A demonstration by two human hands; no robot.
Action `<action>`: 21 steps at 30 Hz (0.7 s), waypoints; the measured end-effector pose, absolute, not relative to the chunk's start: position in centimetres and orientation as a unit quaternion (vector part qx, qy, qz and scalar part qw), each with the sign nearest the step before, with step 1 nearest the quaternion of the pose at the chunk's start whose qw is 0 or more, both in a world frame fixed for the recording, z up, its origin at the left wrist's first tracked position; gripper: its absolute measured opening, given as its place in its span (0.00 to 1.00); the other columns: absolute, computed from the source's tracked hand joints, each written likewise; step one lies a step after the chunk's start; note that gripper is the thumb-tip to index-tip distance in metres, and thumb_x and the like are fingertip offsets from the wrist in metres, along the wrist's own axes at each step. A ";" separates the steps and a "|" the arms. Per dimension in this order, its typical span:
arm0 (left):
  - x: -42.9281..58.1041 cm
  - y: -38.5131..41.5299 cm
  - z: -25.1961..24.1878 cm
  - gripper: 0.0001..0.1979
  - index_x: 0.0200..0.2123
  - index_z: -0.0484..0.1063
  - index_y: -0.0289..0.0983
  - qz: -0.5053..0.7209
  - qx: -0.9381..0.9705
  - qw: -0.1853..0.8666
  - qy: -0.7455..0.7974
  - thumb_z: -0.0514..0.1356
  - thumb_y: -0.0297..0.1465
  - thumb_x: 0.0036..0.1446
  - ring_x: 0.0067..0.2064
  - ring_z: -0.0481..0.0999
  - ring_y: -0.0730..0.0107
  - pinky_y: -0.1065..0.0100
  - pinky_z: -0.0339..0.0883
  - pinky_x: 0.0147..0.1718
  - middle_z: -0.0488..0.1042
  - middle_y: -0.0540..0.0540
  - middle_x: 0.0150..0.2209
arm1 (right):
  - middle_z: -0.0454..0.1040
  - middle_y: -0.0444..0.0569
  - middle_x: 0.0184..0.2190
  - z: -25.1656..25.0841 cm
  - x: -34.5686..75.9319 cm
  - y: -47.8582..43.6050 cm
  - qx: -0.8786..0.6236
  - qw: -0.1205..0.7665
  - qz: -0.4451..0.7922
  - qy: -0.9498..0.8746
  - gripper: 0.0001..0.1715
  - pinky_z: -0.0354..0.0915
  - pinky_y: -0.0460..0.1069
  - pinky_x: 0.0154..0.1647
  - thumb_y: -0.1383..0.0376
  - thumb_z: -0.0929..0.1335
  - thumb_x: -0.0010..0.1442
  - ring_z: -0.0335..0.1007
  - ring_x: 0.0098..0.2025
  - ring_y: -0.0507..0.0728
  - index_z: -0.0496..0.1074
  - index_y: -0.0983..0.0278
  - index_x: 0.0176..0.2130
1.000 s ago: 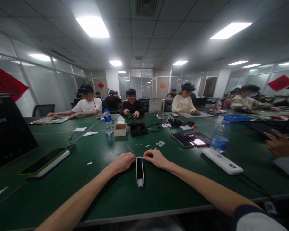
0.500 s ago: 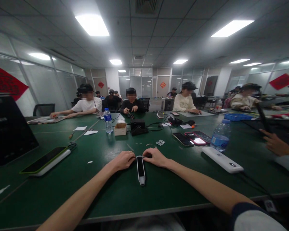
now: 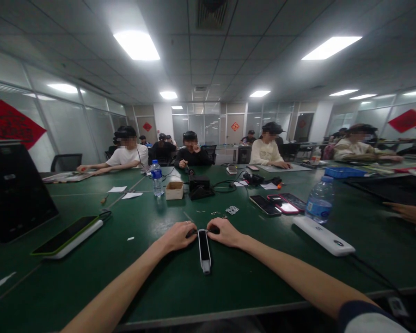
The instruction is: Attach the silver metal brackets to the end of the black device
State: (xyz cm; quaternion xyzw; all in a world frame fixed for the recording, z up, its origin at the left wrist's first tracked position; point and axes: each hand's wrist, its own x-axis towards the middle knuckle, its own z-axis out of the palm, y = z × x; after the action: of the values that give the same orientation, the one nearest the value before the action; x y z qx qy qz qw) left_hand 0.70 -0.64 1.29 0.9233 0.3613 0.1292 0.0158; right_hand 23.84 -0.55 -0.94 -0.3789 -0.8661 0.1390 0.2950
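Observation:
A slim white-framed device with a long black face [image 3: 204, 246] lies on the green table [image 3: 180, 286], its narrow grey-white end towards me. My left hand [image 3: 178, 235] is closed at the left side of its far end, fingers curled and thumb tucked in. On the opposite side, my right hand [image 3: 225, 232] pinches at the same far end. The fingertips of both hands hide that edge, and any small part between them cannot be made out. Just beyond the hands lie several tiny metallic pieces [image 3: 217, 214] and a small silvery blister-like sheet [image 3: 232, 210].
To the left are a green-edged phone [image 3: 65, 235] and a dark monitor [image 3: 17, 189]. A small open box [image 3: 174, 190] and a water bottle [image 3: 157, 178] stand ahead. On the right are phones [image 3: 264, 205], a white power bank [image 3: 322, 236], another bottle [image 3: 319, 199] and a co-worker's hand [image 3: 404, 212].
My hands stay at the device's far end, with only slight finger shifts. The view has tilted up a little. At the right, the co-worker's hand and the dark object by it have lowered.

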 end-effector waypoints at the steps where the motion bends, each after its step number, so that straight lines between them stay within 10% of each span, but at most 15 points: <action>1: 0.7 -0.6 1.2 0.08 0.41 0.71 0.36 0.131 0.924 0.016 0.359 0.55 0.32 0.61 0.33 0.73 0.68 0.70 0.64 0.33 0.73 0.46 0.35 | 0.74 0.48 0.33 -0.9 23.8 -0.6 -0.377 0.295 0.136 -0.867 0.07 0.65 0.48 0.36 0.63 0.69 0.57 0.68 0.34 0.54 0.73 0.65 0.36; 21: 0.9 -0.6 1.3 0.07 0.38 0.72 0.37 0.137 0.921 0.028 0.363 0.54 0.30 0.61 0.33 0.73 0.68 0.71 0.63 0.32 0.74 0.47 0.34 | 0.74 0.50 0.34 -0.8 23.8 -0.6 -0.370 0.285 0.108 -0.877 0.07 0.65 0.49 0.38 0.65 0.68 0.58 0.67 0.36 0.55 0.72 0.66 0.37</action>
State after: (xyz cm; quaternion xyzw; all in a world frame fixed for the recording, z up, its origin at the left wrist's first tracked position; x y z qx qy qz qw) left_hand 0.93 -0.63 1.27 0.9214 0.3626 0.1370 0.0285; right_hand 23.77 -0.63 -0.84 -0.3703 -0.8774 0.1081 0.2853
